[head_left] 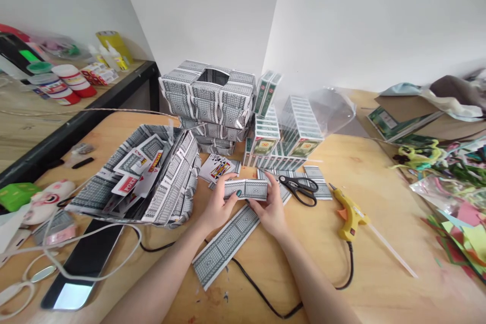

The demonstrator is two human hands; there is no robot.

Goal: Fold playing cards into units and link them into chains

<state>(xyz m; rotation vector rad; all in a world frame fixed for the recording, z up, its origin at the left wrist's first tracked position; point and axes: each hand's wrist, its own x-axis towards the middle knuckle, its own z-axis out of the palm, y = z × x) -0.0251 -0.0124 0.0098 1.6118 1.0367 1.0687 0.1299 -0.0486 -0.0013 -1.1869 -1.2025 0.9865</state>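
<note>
Between my two hands is a short strip of joined playing cards (255, 190), its patterned backs facing me. My left hand (220, 206) pinches its left end, thumb on the front. At the right end, my right hand (272, 212) grips it with fingers behind. Beneath it a longer strip of cards (229, 239) lies slantwise on the table. Black-handled scissors (301, 188) rest just right of my right hand, over more card pieces. Loose playing cards (216, 168), one a face card, lie behind my left hand.
A card-woven basket (174, 182) of loose cards stands left, a woven card box (224, 96) behind. Stacked card decks (268, 134) stand at the back. A yellow glue gun (351, 217) lies right, its black cord (252, 286) crossing the front. A phone (81, 268) lies left.
</note>
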